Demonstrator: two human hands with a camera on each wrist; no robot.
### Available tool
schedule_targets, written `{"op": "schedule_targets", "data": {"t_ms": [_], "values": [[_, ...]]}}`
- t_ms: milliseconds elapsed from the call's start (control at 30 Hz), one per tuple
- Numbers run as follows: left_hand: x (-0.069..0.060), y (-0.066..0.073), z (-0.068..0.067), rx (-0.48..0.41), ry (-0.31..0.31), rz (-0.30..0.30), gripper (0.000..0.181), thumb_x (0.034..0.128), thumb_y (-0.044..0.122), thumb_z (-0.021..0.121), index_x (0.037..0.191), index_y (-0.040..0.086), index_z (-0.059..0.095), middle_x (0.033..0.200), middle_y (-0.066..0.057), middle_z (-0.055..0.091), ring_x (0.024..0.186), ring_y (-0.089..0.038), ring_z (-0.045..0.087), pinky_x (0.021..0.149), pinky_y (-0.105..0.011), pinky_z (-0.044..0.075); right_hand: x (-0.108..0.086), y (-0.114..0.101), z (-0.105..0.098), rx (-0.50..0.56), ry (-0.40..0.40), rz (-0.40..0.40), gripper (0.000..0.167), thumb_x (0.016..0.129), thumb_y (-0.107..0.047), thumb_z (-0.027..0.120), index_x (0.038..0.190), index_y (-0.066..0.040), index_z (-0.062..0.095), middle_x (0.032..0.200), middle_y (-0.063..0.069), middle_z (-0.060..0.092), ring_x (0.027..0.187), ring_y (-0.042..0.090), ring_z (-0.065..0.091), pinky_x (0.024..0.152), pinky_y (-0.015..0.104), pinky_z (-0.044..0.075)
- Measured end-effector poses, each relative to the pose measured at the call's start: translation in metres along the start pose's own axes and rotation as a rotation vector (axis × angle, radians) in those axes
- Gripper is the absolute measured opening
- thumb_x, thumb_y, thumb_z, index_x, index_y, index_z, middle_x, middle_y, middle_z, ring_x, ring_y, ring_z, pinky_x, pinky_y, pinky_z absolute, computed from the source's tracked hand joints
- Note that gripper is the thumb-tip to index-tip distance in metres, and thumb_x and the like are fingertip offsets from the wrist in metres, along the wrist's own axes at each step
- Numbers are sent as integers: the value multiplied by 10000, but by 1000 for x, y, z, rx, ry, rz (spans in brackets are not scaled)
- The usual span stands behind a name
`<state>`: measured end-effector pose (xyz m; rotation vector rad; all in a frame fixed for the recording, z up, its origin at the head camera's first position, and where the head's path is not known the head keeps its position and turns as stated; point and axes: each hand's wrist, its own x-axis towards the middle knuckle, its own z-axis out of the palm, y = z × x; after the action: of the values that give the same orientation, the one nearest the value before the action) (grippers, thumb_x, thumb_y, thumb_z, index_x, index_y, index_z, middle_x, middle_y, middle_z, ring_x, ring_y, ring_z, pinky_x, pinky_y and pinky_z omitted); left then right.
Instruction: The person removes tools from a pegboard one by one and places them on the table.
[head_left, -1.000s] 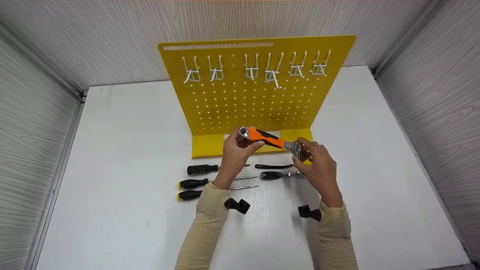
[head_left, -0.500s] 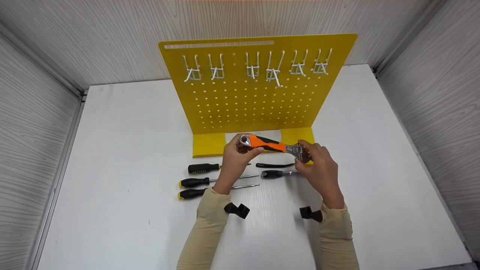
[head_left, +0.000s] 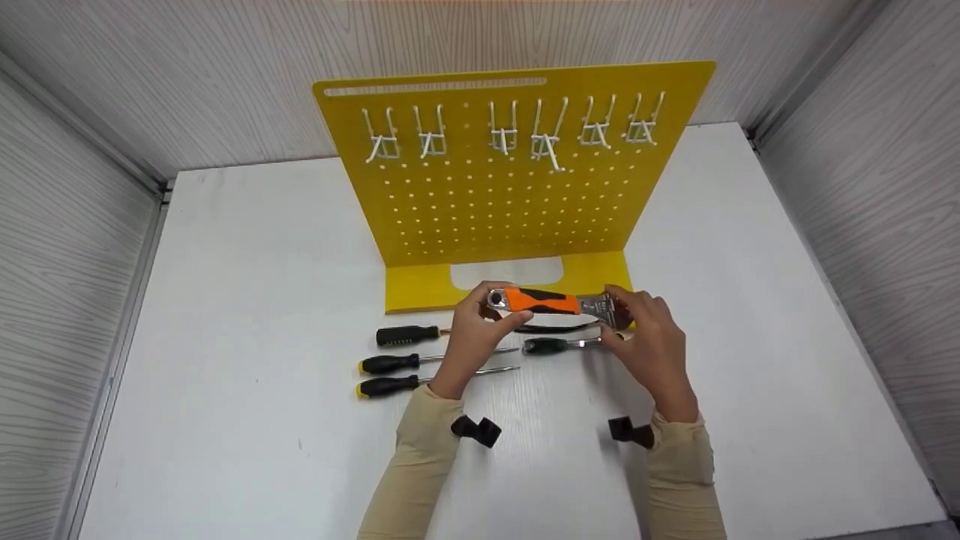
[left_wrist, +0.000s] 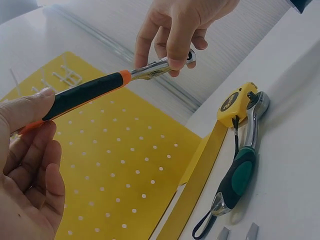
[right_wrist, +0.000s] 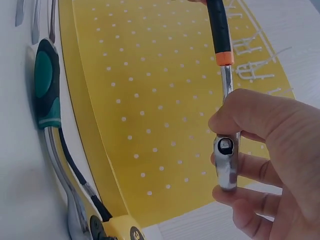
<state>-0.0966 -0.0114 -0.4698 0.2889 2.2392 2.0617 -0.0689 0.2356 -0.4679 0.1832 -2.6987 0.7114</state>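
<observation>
An adjustable wrench (head_left: pixel 551 301) with an orange and black handle is held level above the table, in front of the yellow pegboard (head_left: pixel 517 202). My left hand (head_left: pixel 476 334) pinches the handle near its holed end, thumb on the near side. At the other end, my right hand (head_left: pixel 651 341) grips the metal head between thumb and fingers. The right wrist view shows the wrench edge-on, with the right thumb (right_wrist: pixel 245 112) across the metal. Below it on the table lies a ratchet wrench (left_wrist: pixel 237 177) with a green and black handle.
Screwdrivers (head_left: pixel 405 335) with black handles lie left of the ratchet, partly behind the left wrist. A yellow tape measure (left_wrist: pixel 232 105) with a black strap sits by the ratchet's head. Several white hooks (head_left: pixel 431 142) stick out from the pegboard's upper part.
Both hands have brought the adjustable wrench lower and nearer, slightly to the right. It has turned from slanting to nearly level. Both grips stay on it.
</observation>
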Motion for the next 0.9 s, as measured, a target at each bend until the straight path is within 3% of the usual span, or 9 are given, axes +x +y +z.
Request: {"op": "schedule_targets", "data": {"t_ms": [233, 467, 667, 900], "values": [[-4, -3, 5, -14, -46, -24, 421, 825, 249, 768, 1201, 118, 634, 858, 6, 527, 740, -142, 476, 705, -255, 439, -7, 8, -4, 2, 28, -17, 547, 728, -84, 789, 1245, -138, 618, 936, 86, 623, 812, 197, 473, 611, 335, 468], [-10, -10, 7, -52, -71, -30, 417, 835, 198, 757, 1218, 112, 615, 865, 12, 532, 776, -142, 505, 717, -234, 451, -14, 14, -7, -49, 45, -69, 537, 712, -52, 768, 1221, -140, 621, 834, 53, 596, 752, 171, 455, 534, 273, 424], [-13, -14, 10, -55, -96, -29, 422, 838, 225, 756, 1221, 127, 610, 924, -14, 580, 778, -144, 507, 716, -247, 445, -18, 18, -10, -54, 6, -39, 551, 686, -55, 789, 1211, -136, 640, 820, 59, 608, 733, 162, 439, 523, 254, 368], [-14, -19, 14, -8, -111, -46, 391, 839, 246, 754, 1191, 145, 617, 1120, -49, 617, 867, -172, 522, 793, -282, 458, -24, 22, -12, -65, -73, 9, 584, 703, -73, 781, 1259, -159, 625, 865, 70, 628, 751, 194, 476, 532, 290, 408]]}}
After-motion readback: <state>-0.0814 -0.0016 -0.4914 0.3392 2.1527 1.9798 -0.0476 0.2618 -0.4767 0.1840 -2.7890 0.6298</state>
